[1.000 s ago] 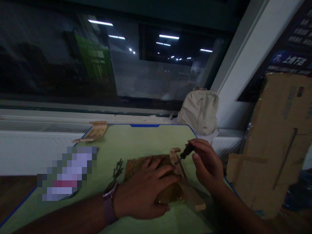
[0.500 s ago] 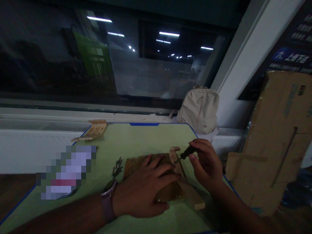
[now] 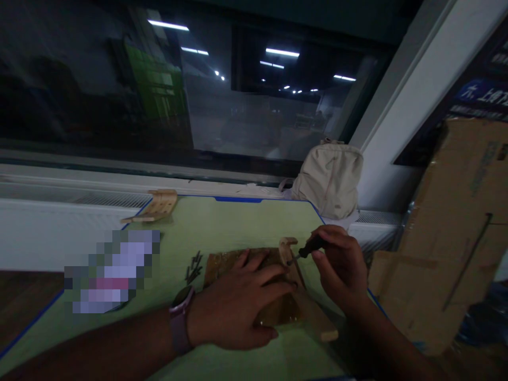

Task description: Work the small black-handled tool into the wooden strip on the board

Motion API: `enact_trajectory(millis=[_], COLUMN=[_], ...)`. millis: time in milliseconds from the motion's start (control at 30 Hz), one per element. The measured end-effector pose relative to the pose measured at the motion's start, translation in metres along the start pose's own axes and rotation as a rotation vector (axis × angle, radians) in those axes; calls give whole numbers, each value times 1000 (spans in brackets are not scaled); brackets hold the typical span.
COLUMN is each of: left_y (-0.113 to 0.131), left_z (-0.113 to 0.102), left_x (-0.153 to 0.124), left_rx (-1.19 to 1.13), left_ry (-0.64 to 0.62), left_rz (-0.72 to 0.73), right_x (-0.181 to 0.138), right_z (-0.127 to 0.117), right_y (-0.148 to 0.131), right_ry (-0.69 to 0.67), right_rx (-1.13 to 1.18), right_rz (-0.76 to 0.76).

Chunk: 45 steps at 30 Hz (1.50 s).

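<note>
My right hand (image 3: 343, 259) grips a screwdriver (image 3: 311, 245) by its black handle, and the shaft slants down to the left. Its tip meets a light wooden piece (image 3: 286, 250) with a curved, hooked end. A long part of the same wood (image 3: 317, 317) runs toward me; whether it is one piece I cannot tell. My left hand (image 3: 238, 301) lies with fingers spread over a brown, shiny packet-like piece (image 3: 283, 312), fingertips reaching the wood. Several dark screws (image 3: 194, 267) lie on the table left of the brown piece.
The pale green table (image 3: 238, 222) has a blue edge. A curved wooden part (image 3: 159, 206) sits at its far left corner, near a blurred-out object (image 3: 119, 272). A beige backpack (image 3: 329, 180) stands behind the table, and a large cardboard sheet (image 3: 448, 238) leans at right.
The whole view has shifted slightly. Both hands keep their places on the work; the screwdriver stays at the wood with little visible movement.
</note>
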State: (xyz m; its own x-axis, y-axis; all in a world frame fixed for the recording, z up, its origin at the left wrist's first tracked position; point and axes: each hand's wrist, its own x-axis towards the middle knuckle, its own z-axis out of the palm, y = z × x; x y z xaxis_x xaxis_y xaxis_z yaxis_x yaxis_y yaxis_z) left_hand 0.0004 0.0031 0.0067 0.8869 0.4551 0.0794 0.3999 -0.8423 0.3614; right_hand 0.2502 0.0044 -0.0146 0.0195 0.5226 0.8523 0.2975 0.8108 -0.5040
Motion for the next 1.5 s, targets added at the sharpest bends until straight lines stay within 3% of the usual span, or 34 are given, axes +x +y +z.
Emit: enact_trajectory(millis=[167, 400, 533, 667, 800, 933, 1233, 1500], left_y=[-1, -1, 0, -1, -1, 0, -1, 1], left_z=[3, 4, 4, 5, 5, 4, 4, 1], left_x=[-2, 1, -1, 0, 1, 0, -1, -1], left_rx=[1, -17, -15, -9, -9, -8, -2, -17], left_ry=[19, 6, 20, 24, 21, 18, 39, 10], left_rz=[11, -7, 4, 0, 1, 9, 14, 1], right_x=[0, 2, -1, -1, 1, 2, 1, 2], right_z=[2, -2, -6, -5, -2, -1, 1, 0], right_y=[-4, 3, 1, -7, -7, -1, -10, -2], right_ry=[-56, 90, 8, -54, 11, 104, -6, 111], right_rx=[65, -46, -106, -21, 9, -13, -40, -29], right_rz=[69, 15, -2, 52, 59, -26, -49, 43])
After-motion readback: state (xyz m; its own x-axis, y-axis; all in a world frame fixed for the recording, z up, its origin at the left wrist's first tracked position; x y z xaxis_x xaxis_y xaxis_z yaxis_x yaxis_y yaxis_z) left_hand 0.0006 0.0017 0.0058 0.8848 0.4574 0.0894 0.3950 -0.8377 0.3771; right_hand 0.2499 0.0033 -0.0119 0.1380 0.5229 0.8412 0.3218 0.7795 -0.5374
